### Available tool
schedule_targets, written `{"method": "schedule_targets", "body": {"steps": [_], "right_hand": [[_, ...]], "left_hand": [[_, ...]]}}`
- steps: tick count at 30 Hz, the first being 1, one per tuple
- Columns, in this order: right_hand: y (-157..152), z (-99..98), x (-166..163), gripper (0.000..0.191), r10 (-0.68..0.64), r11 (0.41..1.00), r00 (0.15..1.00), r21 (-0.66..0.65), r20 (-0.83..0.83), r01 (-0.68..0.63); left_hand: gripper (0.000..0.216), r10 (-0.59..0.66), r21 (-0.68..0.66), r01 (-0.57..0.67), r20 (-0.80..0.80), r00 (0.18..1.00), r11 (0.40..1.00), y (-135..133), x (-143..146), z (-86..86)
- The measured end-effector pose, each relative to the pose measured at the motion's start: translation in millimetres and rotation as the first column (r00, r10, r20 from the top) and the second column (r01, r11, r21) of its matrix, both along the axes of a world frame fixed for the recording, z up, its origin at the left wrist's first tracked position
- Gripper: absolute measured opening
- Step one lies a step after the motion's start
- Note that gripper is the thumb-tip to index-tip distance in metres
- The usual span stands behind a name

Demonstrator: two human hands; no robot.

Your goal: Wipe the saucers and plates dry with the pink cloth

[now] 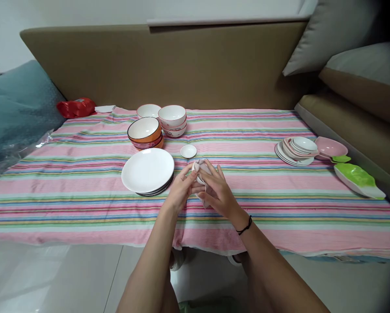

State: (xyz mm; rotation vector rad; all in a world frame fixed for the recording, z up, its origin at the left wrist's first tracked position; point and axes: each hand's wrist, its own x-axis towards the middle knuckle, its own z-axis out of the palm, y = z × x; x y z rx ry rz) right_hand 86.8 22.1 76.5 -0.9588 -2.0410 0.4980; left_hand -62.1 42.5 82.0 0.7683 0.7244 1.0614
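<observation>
Both my hands meet above the striped cloth near the middle of the view. My left hand (pixel 183 184) grips a small white dish (pixel 194 167), of which only a bit of rim shows between the fingers. My right hand (pixel 218 191) presses a pale greyish cloth (pixel 208 203) against that dish, fingers bent over it. Just beyond the hands a small white saucer (pixel 188 151) lies on the striped cloth. To the left of my left hand stands a stack of plates (pixel 148 170), a white one on top.
Behind the plates are stacked orange-rimmed bowls (pixel 144 129) and red-rimmed bowls (pixel 172 115). At right sit small stacked dishes (pixel 301 148), a pink bowl (pixel 332 147) and a green leaf-shaped dish (pixel 358 180). A red package (pixel 76 108) lies far left; cushions (pixel 361 82) flank the striped tablecloth (pixel 84 191).
</observation>
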Motion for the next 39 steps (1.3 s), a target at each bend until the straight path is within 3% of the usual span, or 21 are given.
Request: {"method": "schedule_targets", "body": {"steps": [4, 8, 11, 13, 16, 18, 20, 22, 24, 26, 29, 32, 36, 39], "right_hand": [[-5, 0.6, -2, 0.053, -0.059, 0.997, 0.986, 0.039, -0.155, 0.066], [-6, -0.8, -3, 0.048, -0.167, 0.984, 0.982, 0.042, -0.087, 0.171], [-5, -1.0, -3, 0.053, -0.135, 0.990, 0.990, 0.023, -0.036, 0.136], [-6, -0.5, -3, 0.057, -0.061, 0.998, 0.994, 0.010, -0.095, 0.062], [-9, 0.3, -2, 0.050, 0.008, 1.000, 0.972, -0.004, -0.233, -0.009], [-10, 0.7, 0, 0.044, -0.021, 1.000, 0.974, -0.012, -0.226, 0.019], [-11, 0.9, 1, 0.042, -0.041, 0.999, 0.989, -0.002, -0.140, 0.041], [-11, 1.1, 2, 0.052, -0.001, 1.000, 0.997, 0.014, -0.073, 0.002], [-12, 1.0, 5, 0.059, 0.077, 0.997, 0.992, 0.009, -0.098, -0.077], [-13, 0.6, 9, 0.052, 0.115, 0.993, 0.976, -0.007, -0.186, -0.118], [-16, -0.8, 15, 0.042, 0.033, 0.999, 0.974, -0.025, -0.225, -0.040], [-19, -1.5, 17, 0.038, -0.041, 0.999, 0.993, -0.001, -0.112, 0.041], [-22, 1.5, 14, 0.057, 0.008, 0.999, 1.000, 0.047, -0.011, -0.008], [-22, 4.2, 13, 0.045, 0.023, 0.994, 0.999, 0.112, -0.041, -0.018]], "left_hand": [[0.053, 0.099, 0.011, -0.100, 0.035, 0.994, 0.995, 0, 2, -0.3], [0.056, 0.186, 0.032, -0.186, 0.004, 0.983, 0.982, 1, 4, -4.4], [0.058, 0.144, 0.050, -0.143, -0.015, 0.989, 0.988, -2, 9, -7.7], [0.055, 0.120, 0.064, -0.119, -0.005, 0.993, 0.991, -5, 12, -7.9], [0.050, 0.148, 0.053, -0.149, 0.021, 0.989, 0.987, -10, 12, -7.1], [0.050, 0.172, 0.039, -0.174, 0.046, 0.984, 0.984, -11, 12, -8.6], [0.052, 0.157, 0.019, -0.159, 0.072, 0.985, 0.987, -12, 12, -12.7], [0.055, 0.103, -0.017, -0.102, 0.080, 0.991, 0.995, -12, 12, -18.0], [0.055, 0.048, -0.031, -0.046, 0.066, 0.997, 0.998, -13, 12, -22.2], [0.053, 0.042, -0.018, -0.041, 0.045, 0.998, 0.999, -15, 10, -23.8], [0.049, 0.076, -0.022, -0.075, 0.051, 0.996, 0.997, -16, 11, -21.7], [0.049, 0.046, -0.075, -0.040, 0.076, 0.996, 0.996, -15, 16, -17.9], [0.055, -0.023, -0.214, 0.044, 0.099, 0.995, 0.976, -10, 27, -14.7], [0.066, -0.012, -0.261, 0.048, 0.138, 0.990, 0.964, -8, 34, -12.5]]}}
